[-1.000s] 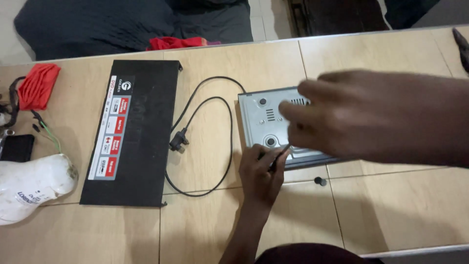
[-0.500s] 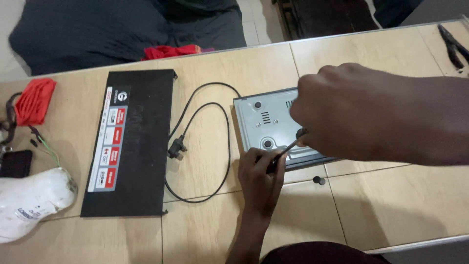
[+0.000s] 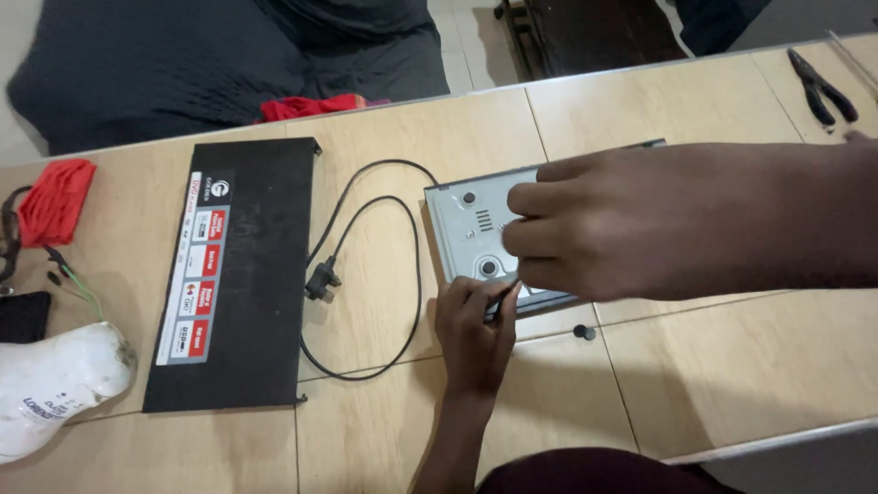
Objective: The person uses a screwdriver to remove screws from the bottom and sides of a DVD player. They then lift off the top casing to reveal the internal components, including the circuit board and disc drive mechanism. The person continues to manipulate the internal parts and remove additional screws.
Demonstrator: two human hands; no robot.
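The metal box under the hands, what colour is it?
The metal box is plain grey with small dark round feet, seen in the head view.

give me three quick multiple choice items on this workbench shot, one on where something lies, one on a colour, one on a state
1. Where does the flat black cover panel lie relative to the grey metal device chassis?
A. to its left
B. on top of it
C. to its right

2. What colour is the crumpled cloth at the table's far left?
A. blue
B. red
C. yellow

3. How is the black power plug?
A. in a socket
B. loose on the wooden table
C. held in the left hand

Answers: 1 A, the looped cable lies between panel and chassis. 2 B, it is plainly red. 3 B, the plug rests on bare table, while the left hand is at the chassis's near edge and the right hand lies over it.
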